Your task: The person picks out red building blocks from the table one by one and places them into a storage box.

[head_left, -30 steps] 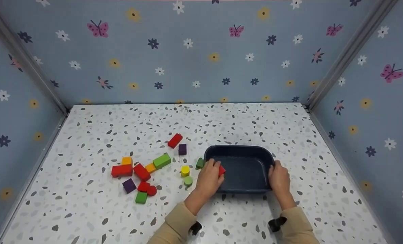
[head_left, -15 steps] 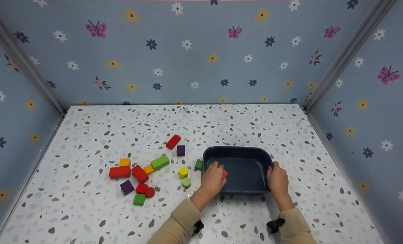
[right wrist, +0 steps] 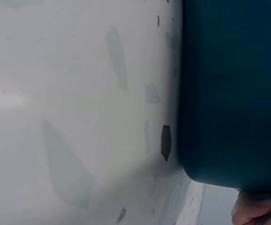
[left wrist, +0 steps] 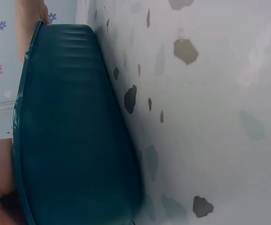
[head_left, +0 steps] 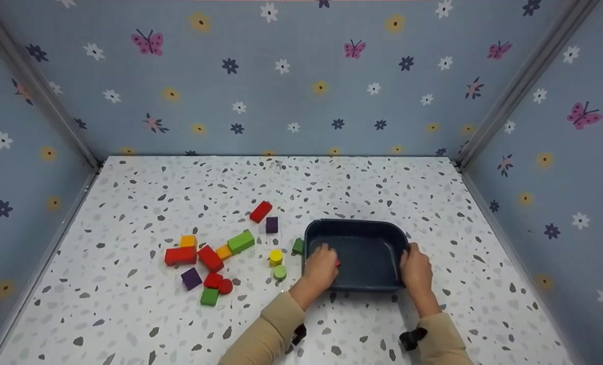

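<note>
Lower frame, right of centre: my left hand [head_left: 321, 267] curls round a mostly hidden red block [head_left: 338, 263] at the tray [head_left: 369, 258]'s left end; my right hand [head_left: 417, 268] grips its right side. The block looks light, hard, best pinched by its sides.

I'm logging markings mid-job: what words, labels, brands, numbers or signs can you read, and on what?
None readable.
Tub, loose blocks, table: no lettering visible.
Wall: only flowers and butterflies.
Red block in the left hand: mostly hidden, cannot tell.
Black wrist gear: too small to tell.
</note>
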Motion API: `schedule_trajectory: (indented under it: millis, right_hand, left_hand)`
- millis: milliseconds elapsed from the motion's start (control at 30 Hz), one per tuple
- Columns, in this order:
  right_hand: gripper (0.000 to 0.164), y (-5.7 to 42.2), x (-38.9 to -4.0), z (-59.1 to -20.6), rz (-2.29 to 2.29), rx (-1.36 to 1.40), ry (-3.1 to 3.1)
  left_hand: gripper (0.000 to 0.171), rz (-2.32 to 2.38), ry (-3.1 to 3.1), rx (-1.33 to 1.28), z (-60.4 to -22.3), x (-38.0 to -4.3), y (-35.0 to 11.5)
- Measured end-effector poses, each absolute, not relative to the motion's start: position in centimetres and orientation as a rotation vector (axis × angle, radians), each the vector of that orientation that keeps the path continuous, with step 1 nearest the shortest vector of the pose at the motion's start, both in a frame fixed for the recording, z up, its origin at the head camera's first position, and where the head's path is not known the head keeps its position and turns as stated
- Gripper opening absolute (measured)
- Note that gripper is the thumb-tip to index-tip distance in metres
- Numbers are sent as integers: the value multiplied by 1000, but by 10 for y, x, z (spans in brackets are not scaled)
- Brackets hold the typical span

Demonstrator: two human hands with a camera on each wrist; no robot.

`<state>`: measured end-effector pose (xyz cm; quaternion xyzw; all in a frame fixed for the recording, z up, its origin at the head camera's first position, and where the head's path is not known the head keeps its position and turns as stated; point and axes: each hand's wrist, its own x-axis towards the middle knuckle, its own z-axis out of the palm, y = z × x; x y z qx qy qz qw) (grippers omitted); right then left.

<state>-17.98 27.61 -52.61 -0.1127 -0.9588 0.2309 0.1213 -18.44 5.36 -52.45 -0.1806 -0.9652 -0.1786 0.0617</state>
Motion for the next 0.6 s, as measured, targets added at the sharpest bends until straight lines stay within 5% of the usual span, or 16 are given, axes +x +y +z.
schedule_trajectory:
  millis: [600]
  right_hand:
    - [17,277,-179,-527,680,-339,-2829]
  left_hand:
    - [7,-477,-3158,-536,-517,-190,58]
